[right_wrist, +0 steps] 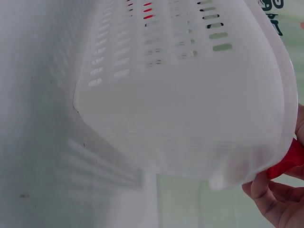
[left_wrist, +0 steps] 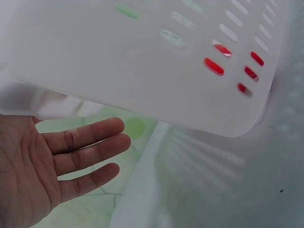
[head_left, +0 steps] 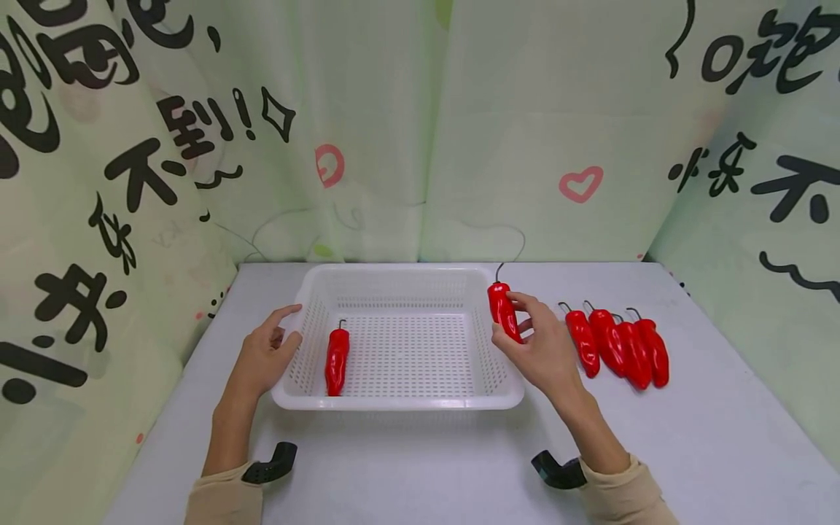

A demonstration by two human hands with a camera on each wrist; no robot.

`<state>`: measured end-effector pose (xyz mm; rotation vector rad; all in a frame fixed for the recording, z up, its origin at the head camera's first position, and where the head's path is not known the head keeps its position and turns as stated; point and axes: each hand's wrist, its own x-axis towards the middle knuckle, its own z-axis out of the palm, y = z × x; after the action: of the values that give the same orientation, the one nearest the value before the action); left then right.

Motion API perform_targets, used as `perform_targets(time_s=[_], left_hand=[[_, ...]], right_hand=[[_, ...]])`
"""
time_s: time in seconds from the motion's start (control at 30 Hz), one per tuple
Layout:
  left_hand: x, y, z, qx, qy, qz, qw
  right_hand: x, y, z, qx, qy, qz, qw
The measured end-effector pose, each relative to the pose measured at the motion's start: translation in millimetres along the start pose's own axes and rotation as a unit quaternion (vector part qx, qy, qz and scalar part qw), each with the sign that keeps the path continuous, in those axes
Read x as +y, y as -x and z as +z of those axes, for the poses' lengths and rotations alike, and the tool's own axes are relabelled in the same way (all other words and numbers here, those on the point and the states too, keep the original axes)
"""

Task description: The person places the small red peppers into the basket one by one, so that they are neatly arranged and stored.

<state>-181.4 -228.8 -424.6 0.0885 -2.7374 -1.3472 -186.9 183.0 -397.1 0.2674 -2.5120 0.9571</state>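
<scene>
A white perforated plastic basket (head_left: 407, 402) stands on the table, with one red pepper (head_left: 337, 361) lying in its left part. My left hand (head_left: 262, 350) rests at the basket's left rim, thumb and index finger touching it. In the left wrist view, the other fingers (left_wrist: 92, 152) of that hand extend loosely outside the basket wall. At the right rim my right hand (head_left: 541, 343) pinches another red pepper (head_left: 502, 310) by its sides, its stem pointing up. The right wrist view shows part of this pepper (right_wrist: 289, 160) between fingers beside the rim.
Several red peppers (head_left: 635, 354) with dark stems lie side by side on the white table (head_left: 715, 423), right of the basket. A pale green curtain (head_left: 499, 146) with black characters and pink hearts encloses the back and sides. Black wrist devices (head_left: 558, 470) protrude near both sleeves.
</scene>
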Motion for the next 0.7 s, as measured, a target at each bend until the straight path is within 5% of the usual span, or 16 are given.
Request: perform_targets(time_s=[0.7], left_hand=[[-2.1,-1.5,0.1,0.001,-0.009,0.005,0.9999]], right_hand=[[-28,3,26,-0.042,-0.043,-0.009,0.998]])
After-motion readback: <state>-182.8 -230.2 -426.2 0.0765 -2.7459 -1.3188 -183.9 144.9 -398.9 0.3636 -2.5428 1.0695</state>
